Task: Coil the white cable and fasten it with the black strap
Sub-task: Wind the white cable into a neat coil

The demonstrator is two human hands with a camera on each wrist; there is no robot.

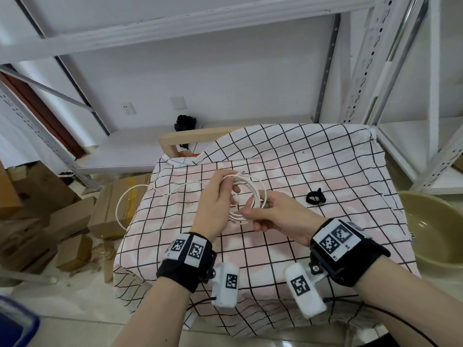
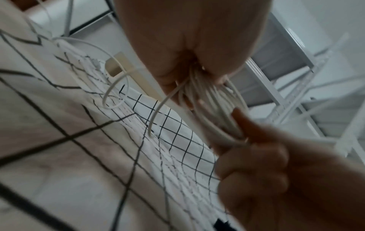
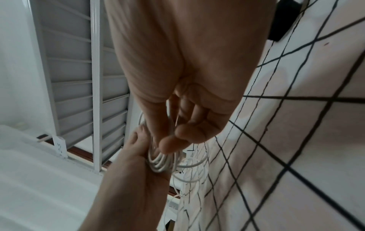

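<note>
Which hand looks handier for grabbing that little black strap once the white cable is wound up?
Probably the right hand: the black strap lies on the checked cloth just beyond it, while the left hand grips the white cable coil.

Your left hand [image 1: 217, 205] and right hand [image 1: 278, 216] held the cable [image 1: 246, 196] above the table [image 1: 325, 171]. The strap [image 1: 315, 197] lay right of them. A basin [image 1: 436, 229] stood beyond the table's right edge.

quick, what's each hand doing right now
Left hand: holds the white cable coil.
Right hand: fingers pinch the same coil.
</note>
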